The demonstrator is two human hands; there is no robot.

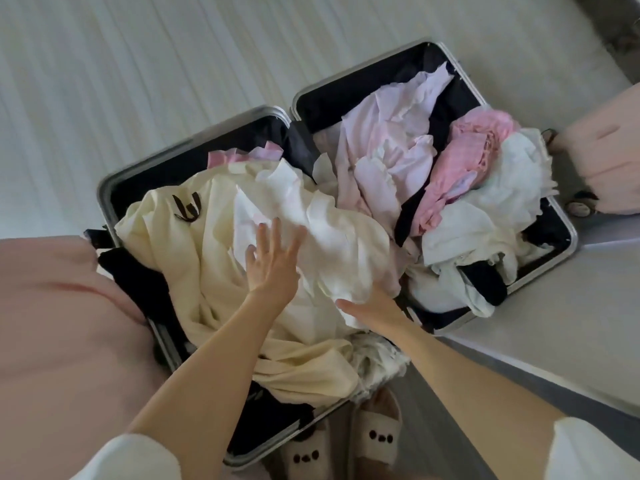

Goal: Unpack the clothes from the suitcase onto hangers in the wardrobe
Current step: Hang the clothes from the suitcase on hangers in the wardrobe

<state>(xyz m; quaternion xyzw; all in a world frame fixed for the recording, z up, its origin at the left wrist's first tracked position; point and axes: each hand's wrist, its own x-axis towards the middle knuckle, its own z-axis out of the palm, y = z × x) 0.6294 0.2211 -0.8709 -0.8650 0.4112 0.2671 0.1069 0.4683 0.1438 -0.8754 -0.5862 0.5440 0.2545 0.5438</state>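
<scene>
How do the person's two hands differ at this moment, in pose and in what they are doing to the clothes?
The left hand lies flat with fingers spread on top of the white garment; the right hand has its fingers tucked under that garment's edge, so they are hidden. The left hand sits farther into the suitcase; the right is nearer the person. Both touch the same white garment in the left half.

left arm: bare forearm reaching forward and up from a white rolled sleeve
left hand (273, 261): lying palm down, fingers straight and spread, pointing away from the body
right arm: bare forearm angling forward and left from a white sleeve
right hand (375, 308): lying low, thumb pointing left; fingers hidden, so grip unclear
spacing: hands sitting near each other, not touching
</scene>
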